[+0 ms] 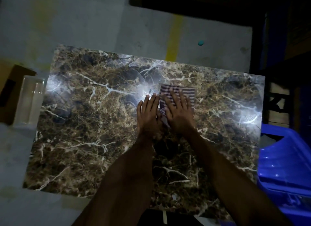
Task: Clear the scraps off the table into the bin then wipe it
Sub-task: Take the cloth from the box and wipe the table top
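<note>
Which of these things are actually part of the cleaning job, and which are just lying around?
Part of the job:
- marble table
- striped cloth, pressed flat under the right hand
- left hand, beside the cloth
- blue bin

Lying about:
- cardboard box
- clear container
- teal spot on the floor

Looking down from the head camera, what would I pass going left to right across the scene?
Cardboard box → clear container → marble table → left hand → right hand flat on the striped cloth → blue bin.
</note>
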Motion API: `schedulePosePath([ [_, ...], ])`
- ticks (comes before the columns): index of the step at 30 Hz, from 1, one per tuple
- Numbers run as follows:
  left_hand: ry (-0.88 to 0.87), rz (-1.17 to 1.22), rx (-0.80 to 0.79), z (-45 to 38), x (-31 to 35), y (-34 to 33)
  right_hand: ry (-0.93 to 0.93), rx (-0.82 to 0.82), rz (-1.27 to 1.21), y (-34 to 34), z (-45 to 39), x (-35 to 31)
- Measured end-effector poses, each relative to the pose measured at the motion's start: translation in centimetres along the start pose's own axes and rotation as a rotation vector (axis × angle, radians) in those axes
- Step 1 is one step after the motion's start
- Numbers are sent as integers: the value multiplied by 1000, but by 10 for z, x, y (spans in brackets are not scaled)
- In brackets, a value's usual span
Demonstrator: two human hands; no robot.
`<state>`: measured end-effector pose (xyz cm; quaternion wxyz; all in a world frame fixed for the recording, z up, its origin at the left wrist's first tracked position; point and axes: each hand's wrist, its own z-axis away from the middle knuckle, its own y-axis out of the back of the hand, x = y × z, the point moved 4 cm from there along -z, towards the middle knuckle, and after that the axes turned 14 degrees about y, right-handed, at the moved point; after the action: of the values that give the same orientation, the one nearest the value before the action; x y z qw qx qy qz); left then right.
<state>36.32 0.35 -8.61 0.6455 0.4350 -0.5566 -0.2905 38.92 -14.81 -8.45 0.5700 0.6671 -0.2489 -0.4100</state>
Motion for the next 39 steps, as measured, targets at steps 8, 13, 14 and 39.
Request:
schedulePosePath([
  [8, 109, -110, 28, -24, 13, 0, -181, 1, -2, 21, 32, 53],
  [13, 111, -235, 84, -76, 42, -9, -236, 58, 29, 20, -29, 53],
  [14, 80, -235, 90, -78, 42, -12, -222, 63, 30, 16, -34, 51],
  [39, 76, -32, 20, -88, 38, -21, 4, -24, 4, 25, -18, 81],
])
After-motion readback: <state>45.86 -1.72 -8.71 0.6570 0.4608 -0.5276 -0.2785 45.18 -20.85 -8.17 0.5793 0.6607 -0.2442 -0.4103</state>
